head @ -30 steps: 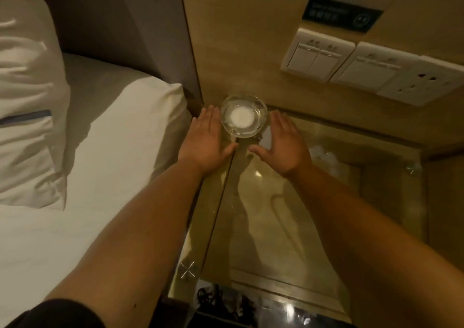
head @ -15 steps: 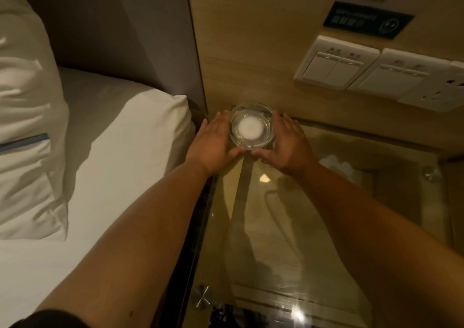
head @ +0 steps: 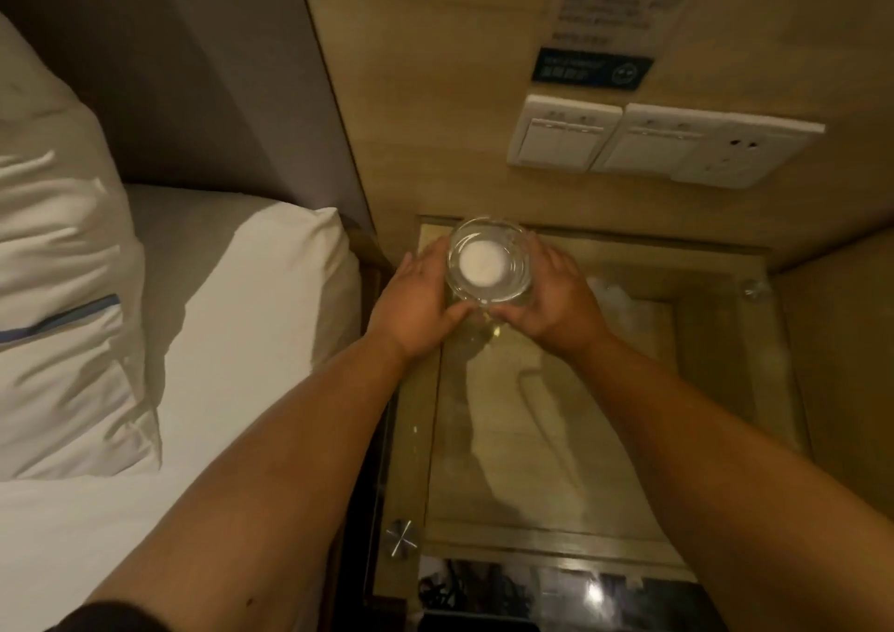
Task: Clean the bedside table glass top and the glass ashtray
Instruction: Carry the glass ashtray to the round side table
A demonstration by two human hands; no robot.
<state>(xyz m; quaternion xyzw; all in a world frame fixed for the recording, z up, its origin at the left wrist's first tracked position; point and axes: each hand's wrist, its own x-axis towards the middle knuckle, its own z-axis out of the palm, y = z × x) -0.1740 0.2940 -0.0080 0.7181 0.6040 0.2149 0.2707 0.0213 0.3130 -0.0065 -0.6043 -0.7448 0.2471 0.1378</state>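
A round clear glass ashtray (head: 488, 263) with something white in its middle is at the far left corner of the bedside table's glass top (head: 556, 438). My left hand (head: 417, 302) cups its left side and my right hand (head: 551, 300) cups its right side. The thumbs of both hands meet under its near edge. I cannot tell whether the ashtray still rests on the glass or is just off it. The glass top shows reflections and a shelf below.
A bed with a white sheet (head: 232, 322) and pillow (head: 58, 264) lies close on the left. Behind the table is a wood wall panel with white switches (head: 563, 131), a socket (head: 725, 157) and a dark sign (head: 592, 68). A metal stud (head: 400, 537) marks the glass's near left corner.
Both hands have closed in from flat beside the ashtray to gripping its sides. The view has shifted, so the table sits lower in the frame.
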